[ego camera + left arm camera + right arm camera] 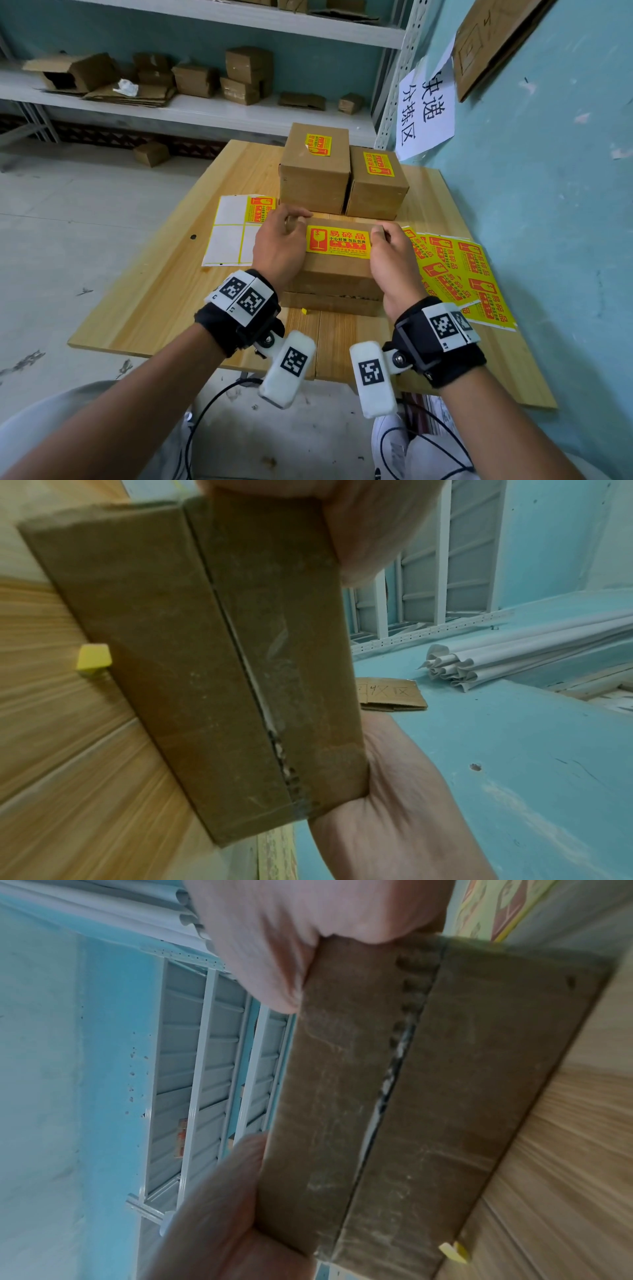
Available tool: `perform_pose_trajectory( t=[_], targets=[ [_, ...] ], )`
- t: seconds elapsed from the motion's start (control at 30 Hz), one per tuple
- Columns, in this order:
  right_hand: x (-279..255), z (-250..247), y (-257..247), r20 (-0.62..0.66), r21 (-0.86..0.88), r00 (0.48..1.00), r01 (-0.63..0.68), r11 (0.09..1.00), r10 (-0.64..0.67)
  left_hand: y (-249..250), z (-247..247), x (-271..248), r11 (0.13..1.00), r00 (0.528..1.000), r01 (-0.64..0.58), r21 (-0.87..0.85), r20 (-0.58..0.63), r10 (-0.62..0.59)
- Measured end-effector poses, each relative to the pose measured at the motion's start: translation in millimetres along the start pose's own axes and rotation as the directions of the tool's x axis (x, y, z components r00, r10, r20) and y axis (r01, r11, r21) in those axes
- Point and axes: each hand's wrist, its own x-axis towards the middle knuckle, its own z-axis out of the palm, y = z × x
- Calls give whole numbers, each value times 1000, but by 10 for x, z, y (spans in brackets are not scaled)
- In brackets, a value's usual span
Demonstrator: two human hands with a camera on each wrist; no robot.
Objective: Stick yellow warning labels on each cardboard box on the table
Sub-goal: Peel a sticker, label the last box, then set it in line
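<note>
Near box (337, 270): at the table (164, 294) front edge, label (338, 241) laid on its lid.
Far boxes (315, 171): just behind near box, both labelled.
Left hand (279, 245): gripping near box's left end.
Right hand (392, 262): gripping its right end.
Left to do: seemingly nothing beyond pressing the label flat.

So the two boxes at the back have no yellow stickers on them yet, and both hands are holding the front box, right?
Not quite. The two back boxes already have yellow stickers on top, as the head view shows. The left hand and right hand do hold the front box.
</note>
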Motion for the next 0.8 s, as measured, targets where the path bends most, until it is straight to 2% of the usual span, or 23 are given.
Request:
perform_pose_trajectory(
  t=[0.07,0.23,0.33,0.43,0.57,0.8],
  targets=[
    [-2,-6,-3,26,28,1000,-11,1000,11,-1,-14,-6,999,1000,19,-30,25,-18],
    [-30,-19,29,148,79,989,-8,997,-3,-41,-84,-51,996,976,43,-81,218,-24],
    [-8,-42,42,191,77,981,-41,996,25,-20,-132,-42,981,949,129,-142,305,-80],
    [24,-75,54,243,99,969,-71,993,45,0,-150,-37,971,941,164,-173,324,-101],
    [19,-96,81,260,112,964,-90,990,58,13,-151,-55,971,955,159,-178,278,-106],
    [-9,-127,105,317,182,946,-130,975,67,13,-222,-80,960,912,172,-219,403,-72]
  ],
)
